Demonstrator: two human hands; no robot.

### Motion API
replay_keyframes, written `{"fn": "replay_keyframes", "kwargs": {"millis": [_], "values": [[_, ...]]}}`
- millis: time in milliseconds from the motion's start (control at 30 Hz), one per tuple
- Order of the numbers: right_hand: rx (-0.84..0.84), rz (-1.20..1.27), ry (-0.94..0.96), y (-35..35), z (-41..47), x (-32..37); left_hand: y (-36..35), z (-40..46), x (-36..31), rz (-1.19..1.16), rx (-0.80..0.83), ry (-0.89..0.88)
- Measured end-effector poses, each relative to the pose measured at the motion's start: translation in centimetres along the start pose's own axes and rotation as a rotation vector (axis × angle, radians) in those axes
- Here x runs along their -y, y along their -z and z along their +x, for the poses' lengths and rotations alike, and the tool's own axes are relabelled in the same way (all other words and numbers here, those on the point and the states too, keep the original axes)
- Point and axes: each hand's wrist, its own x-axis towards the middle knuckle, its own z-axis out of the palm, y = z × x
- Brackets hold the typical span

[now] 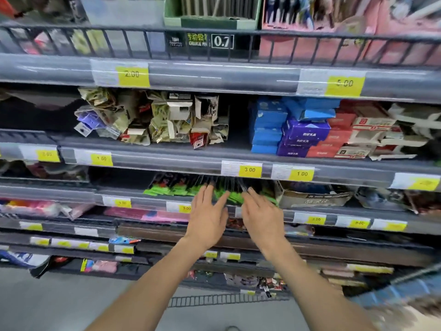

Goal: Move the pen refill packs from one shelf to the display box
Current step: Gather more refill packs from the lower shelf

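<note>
Both hands (235, 217) reach green-black refill packs (181, 188) under tag "3.00" (249, 170).

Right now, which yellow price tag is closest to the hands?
The 5.00 tag, on the shelf edge just beside the left hand. The 3.00 and 1.00 tags sit on the shelf edge above.

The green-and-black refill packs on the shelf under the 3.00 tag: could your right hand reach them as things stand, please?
Probably yes: the right hand is open with its fingertips at the green-and-black packs, and nothing sits between them.

Even bright light, blurred bowed edges (top especially)
</note>
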Motion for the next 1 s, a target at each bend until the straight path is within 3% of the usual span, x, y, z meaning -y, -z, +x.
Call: {"fn": "replay_keyframes", "kwargs": {"millis": [100, 233, 367, 467, 633, 733, 867, 1000], "values": [[-0.195, 0.025, 0.006, 1.2, -1.1, 3.0, 1.8, 0.0, -0.9, -0.388, -0.178, 0.172], [-0.253, 0.074, 0.036, 2.1, -2.5, 7.6, 6.1, 0.1, -1.6, -1.331, 0.081, 0.593], [-0.256, 0.047, 0.062, 2.5, -3.5, 10.4, 8.3, -0.6, -0.5, -1.684, 0.264, 0.675], [-0.251, 0.059, 0.119, 2.4, -4.1, 11.3, 9.0, -1.2, 0.3, -1.783, 0.294, 0.675], [-0.187, 0.193, 0.178, 1.5, -5.2, 11.0, 9.1, -1.6, 1.3, -1.788, 0.178, 0.837], [-0.120, 0.229, -0.002, 1.3, -4.9, 8.2, 8.8, -1.6, 2.6, -1.790, 0.137, 0.927], [0.126, -0.012, -0.221, 0.2, -1.8, 2.9, 7.9, -2.4, 3.9, -1.763, 0.149, 0.980], [0.447, -0.188, -0.193, -1.6, 0.9, 0.5, 7.0, -3.0, 3.7, -1.720, 0.145, 0.996]]}}
